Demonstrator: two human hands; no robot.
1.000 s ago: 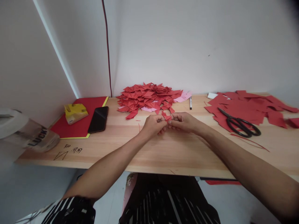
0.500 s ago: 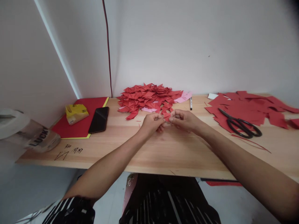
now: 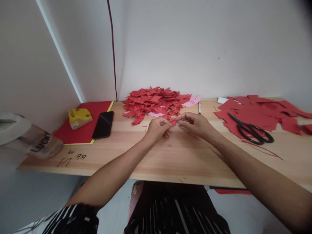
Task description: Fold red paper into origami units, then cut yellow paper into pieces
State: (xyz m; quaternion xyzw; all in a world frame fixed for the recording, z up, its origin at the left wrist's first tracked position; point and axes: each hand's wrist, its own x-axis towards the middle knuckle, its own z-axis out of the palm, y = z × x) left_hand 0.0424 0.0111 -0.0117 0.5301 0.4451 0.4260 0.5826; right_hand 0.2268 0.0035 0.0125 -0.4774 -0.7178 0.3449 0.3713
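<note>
A small folded red paper piece (image 3: 173, 122) is between my hands, above the wooden table. My left hand (image 3: 159, 127) pinches its left side with thumb and forefinger. On the right, my right hand (image 3: 192, 123) has its thumb and forefinger slightly apart at the paper's right edge, and its other fingers are curled. Just behind the hands lies a large heap of folded red papers (image 3: 153, 100), with a few pink papers (image 3: 192, 101) at its right side and under it.
Black-handled scissors (image 3: 253, 131) lie on flat red paper pieces (image 3: 258, 112) at the right. A marker (image 3: 199, 107) lies near the wall. To the left are a phone (image 3: 103, 125), a yellow packet (image 3: 80, 118), red sheets (image 3: 73, 136) and a clear container (image 3: 45, 144).
My right thumb and forefinger have parted a little, and the forefinger is now stretched further along the paper's top edge. The held paper has turned slightly. My left hand stays nearly where it was.
</note>
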